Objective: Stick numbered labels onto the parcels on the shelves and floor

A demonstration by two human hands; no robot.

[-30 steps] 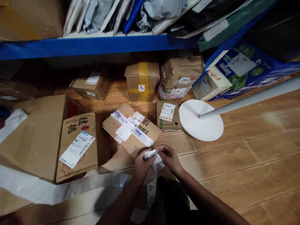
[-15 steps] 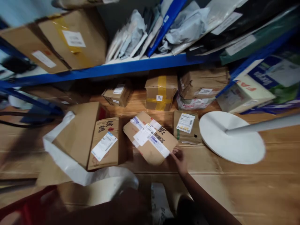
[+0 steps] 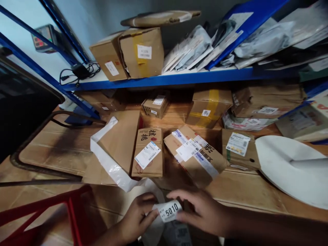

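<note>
Both hands low, nr bottom edge; left hand [image 3: 137,218] & right hand [image 3: 202,210] pinch the 5010 label [image 3: 169,210] betw fingertips; its long axis runs left-right, digits upright, just before the taped parcel [image 3: 196,155].

White label [image 3: 169,210], black "5010" digits. Brown cardboard parcels [image 3: 196,155] w/ white barcode stickers. Blue shelf [image 3: 179,79]; red frame [image 3: 71,208]; white round base [image 3: 294,171].

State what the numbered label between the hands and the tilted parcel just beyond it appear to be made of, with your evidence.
Numbered label: probably thin matte white paper, likely a sticker; it curls between the left hand and right hand.
Tilted parcel: brown corrugated cardboard, matte, with creased edges, white paper labels and glossy clear tape.
</note>
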